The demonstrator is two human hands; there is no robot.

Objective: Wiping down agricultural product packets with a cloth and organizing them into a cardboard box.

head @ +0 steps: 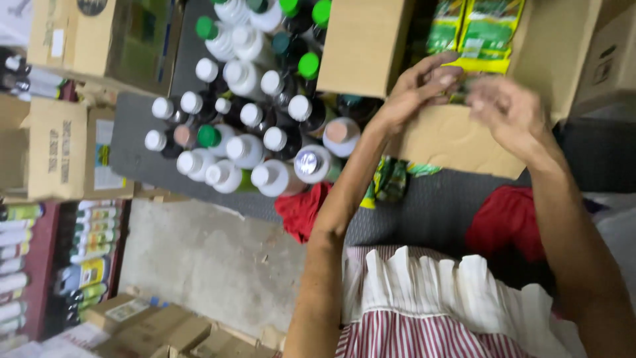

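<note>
Where the open box (457, 142) sits tipped toward the person on the dark mat (430, 212), both hands meet at its near flap. Left hand (414, 89): fingers curled over the flap edge, tips touching a green-and-yellow pouch (487, 33); whether they pinch it, cannot tell. Right hand (507, 113): motion-blurred, fingers loosely spread, just beside the left, seemingly empty; its grip cannot be judged for certain.

Pouches stand packed upright inside the box, tops showing, toward the mat's far right edge. Judged: light, soft-sided film packs, glossy and so a bit slippery; they would crumple rather than break. Best taken by the sealed top edge or pinched flat across both faces. The box itself is stiff cardboard, flaps floppy; better lifted from the sides than by a flap.

Left of the box, a crowd of capped bottles (258, 132) stands on the mat, white and green caps, touching one another. More cartons (59, 146) at the mat's left edge.
</note>
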